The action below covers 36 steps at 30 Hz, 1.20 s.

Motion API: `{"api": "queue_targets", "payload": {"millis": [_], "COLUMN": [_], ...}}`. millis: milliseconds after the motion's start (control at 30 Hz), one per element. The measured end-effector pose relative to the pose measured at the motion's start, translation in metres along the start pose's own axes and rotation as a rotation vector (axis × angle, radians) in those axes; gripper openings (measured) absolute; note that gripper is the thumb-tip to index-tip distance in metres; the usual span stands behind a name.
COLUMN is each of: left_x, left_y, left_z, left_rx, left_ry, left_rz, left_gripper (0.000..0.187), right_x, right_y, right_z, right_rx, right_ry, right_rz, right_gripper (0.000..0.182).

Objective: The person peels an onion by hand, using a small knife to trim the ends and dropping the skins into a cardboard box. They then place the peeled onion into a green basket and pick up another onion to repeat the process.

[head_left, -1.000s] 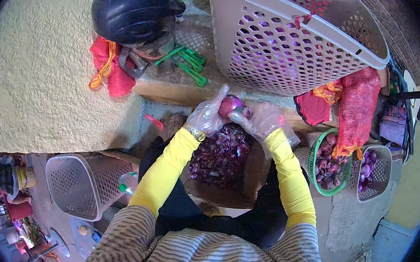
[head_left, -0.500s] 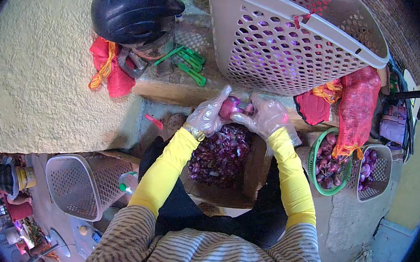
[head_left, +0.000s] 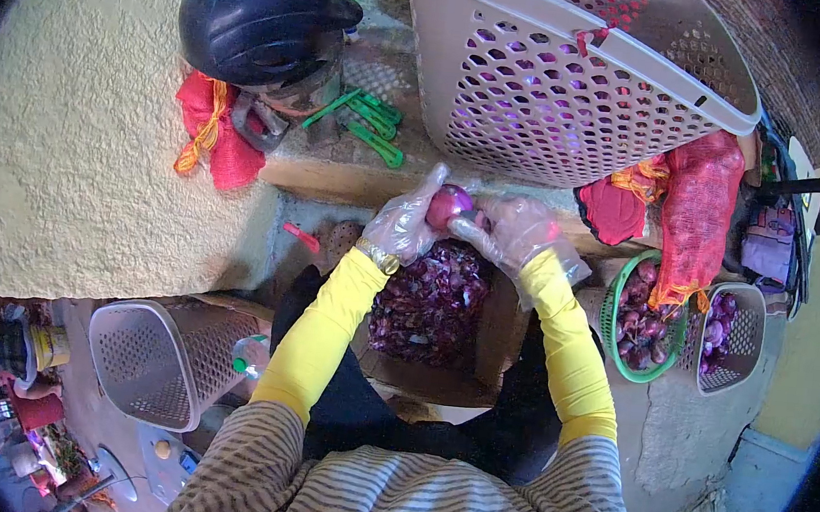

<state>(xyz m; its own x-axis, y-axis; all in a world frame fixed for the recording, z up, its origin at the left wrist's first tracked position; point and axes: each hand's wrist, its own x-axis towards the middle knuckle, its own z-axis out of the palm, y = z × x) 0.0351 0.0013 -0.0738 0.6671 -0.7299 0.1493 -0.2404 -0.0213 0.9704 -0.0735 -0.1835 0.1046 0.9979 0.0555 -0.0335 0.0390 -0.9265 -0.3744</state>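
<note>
My left hand [head_left: 405,221], in a clear plastic glove, is closed around a shiny red onion [head_left: 449,207] above an open cardboard box. My right hand [head_left: 515,228], gloved the same way, is closed beside the onion with its thumb toward it. A small knife [head_left: 470,216] seems to be in that hand; a short dark blade shows near the onion, and a pink spot shows through the glove at the other side. Purple onion skins [head_left: 430,302] fill much of the cardboard box [head_left: 496,337] below my hands.
A large perforated basket [head_left: 561,94] of onions stands ahead on the ledge. Green-handled tools [head_left: 373,126] lie beside a black helmet [head_left: 255,18]. To the right are a green basket [head_left: 610,313] of onions and a red mesh sack [head_left: 702,204]. A grey basket [head_left: 142,359] stands left.
The onion has turned in my left hand and shows a smoother, shinier side. My right hand has shifted slightly, and less of the blade shows between the hands.
</note>
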Motion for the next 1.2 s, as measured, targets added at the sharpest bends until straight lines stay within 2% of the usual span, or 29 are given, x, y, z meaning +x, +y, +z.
{"api": "queue_targets", "payload": {"millis": [133, 233, 400, 733, 767, 800, 833, 867, 933, 967, 1033, 1100, 1133, 1167, 1200], "left_x": [0.005, 0.006, 0.008, 0.007, 0.002, -0.008, -0.012, -0.009, 0.001, -0.002, -0.011, -0.012, -0.013, -0.01, -0.006], "left_y": [-0.049, -0.061, -0.039, -0.045, -0.012, 0.053, 0.091, 0.068, 0.001, 0.016, 0.079, 0.111, 0.117, 0.095, 0.055], "left_z": [0.004, 0.0, 0.006, 0.005, 0.001, -0.006, -0.01, -0.008, -0.004, -0.006, -0.01, -0.011, -0.012, -0.01, -0.008], "left_rx": [-0.257, -0.242, -0.32, -0.45, -0.45, -0.004, 0.441, 0.441, 0.008, 0.008, 0.439, 0.42, 0.401, 0.4, 0.208], "left_ry": [0.058, 0.067, 0.001, 0.037, 0.037, 0.043, 0.047, 0.048, -0.036, -0.036, 0.027, 0.013, -0.001, -0.001, -0.018], "left_rz": [-0.093, -0.043, -0.064, -0.151, -0.152, -0.03, 0.092, 0.091, 0.013, 0.013, 0.068, 0.022, -0.022, -0.022, -0.015], "left_gripper": [0.092, 0.092, 0.093, 0.093, 0.093, 0.093, 0.093, 0.093, 0.095, 0.095, 0.095, 0.095, 0.095, 0.095, 0.095], "right_x": [0.0, 0.001, 0.001, 0.0, -0.001, -0.001, -0.001, -0.001, 0.0, 0.001, 0.002, 0.001, 0.0, -0.001, -0.002], "right_y": [0.001, 0.005, 0.007, 0.006, 0.006, 0.005, 0.005, 0.004, 0.003, 0.002, 0.001, 0.001, 0.0, -0.001, -0.001], "right_z": [0.0, 0.003, 0.0, -0.001, -0.002, -0.002, -0.002, -0.001, -0.001, -0.002, -0.002, 0.0, -0.001, -0.002, -0.003], "right_rx": [-0.091, -0.079, 0.076, 0.111, 0.106, 0.101, 0.101, 0.095, 0.089, 0.054, 0.019, 0.034, 0.034, 0.042, 0.051], "right_ry": [-0.021, -0.041, 0.099, 0.11, 0.114, 0.118, 0.118, 0.104, 0.09, 0.054, 0.018, 0.034, 0.034, 0.058, 0.083], "right_rz": [-0.063, -0.117, 0.075, 0.029, 0.01, -0.009, -0.009, -0.004, -0.001, 0.008, 0.017, -0.009, -0.009, -0.022, -0.035], "right_gripper": [0.059, 0.059, 0.066, 0.066, 0.064, 0.063, 0.063, 0.061, 0.059, 0.058, 0.057, 0.055, 0.055, 0.057, 0.059]}}
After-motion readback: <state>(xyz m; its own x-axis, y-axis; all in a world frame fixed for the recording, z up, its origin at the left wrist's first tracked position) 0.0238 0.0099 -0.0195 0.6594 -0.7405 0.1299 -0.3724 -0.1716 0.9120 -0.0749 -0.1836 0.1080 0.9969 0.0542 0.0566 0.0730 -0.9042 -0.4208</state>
